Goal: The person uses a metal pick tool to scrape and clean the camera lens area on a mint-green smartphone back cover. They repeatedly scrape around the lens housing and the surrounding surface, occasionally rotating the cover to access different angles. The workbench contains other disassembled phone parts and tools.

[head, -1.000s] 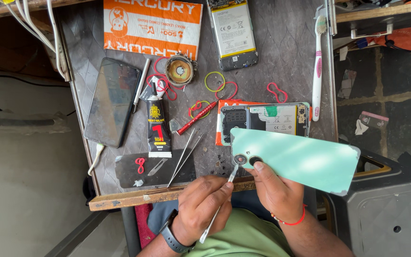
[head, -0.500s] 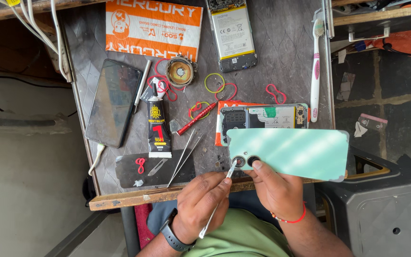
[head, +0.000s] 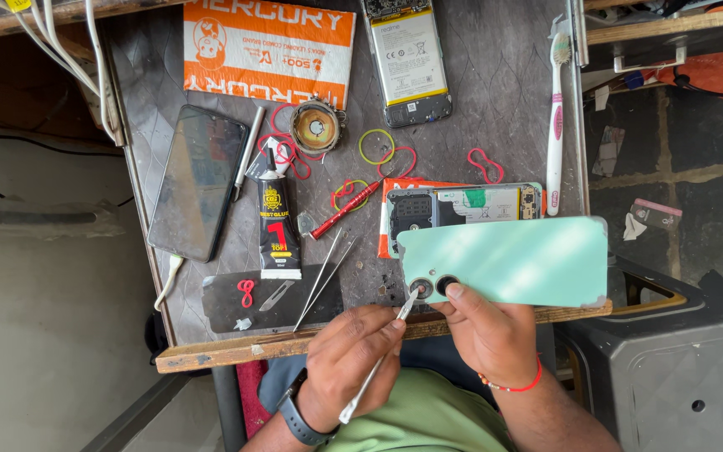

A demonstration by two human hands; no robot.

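Observation:
My right hand (head: pixel 483 331), with a red thread at the wrist, holds a mint-green phone back cover (head: pixel 520 259) by its lower left corner, thumb beside the two round camera openings (head: pixel 433 287). My left hand (head: pixel 349 356), wearing a dark watch, grips a thin metal pointed tool (head: pixel 378 368). The tool's tip touches the left camera opening. The cover lies level over the table's front edge. Just behind it rests an opened phone (head: pixel 462 205) with its board and battery exposed.
On the dark table (head: pixel 504 100) lie a black glue tube (head: pixel 278 226), a black phone (head: pixel 198 180), a red screwdriver (head: pixel 346 209), tweezers (head: pixel 320 280), a toothbrush (head: pixel 556 125), another opened phone (head: pixel 405 59), an orange-white packet (head: pixel 269 46) and several rubber bands. A wooden strip (head: pixel 236 351) edges the front.
The green cover has turned from tilted to level and shifted slightly left. The tool tip stays at the camera opening.

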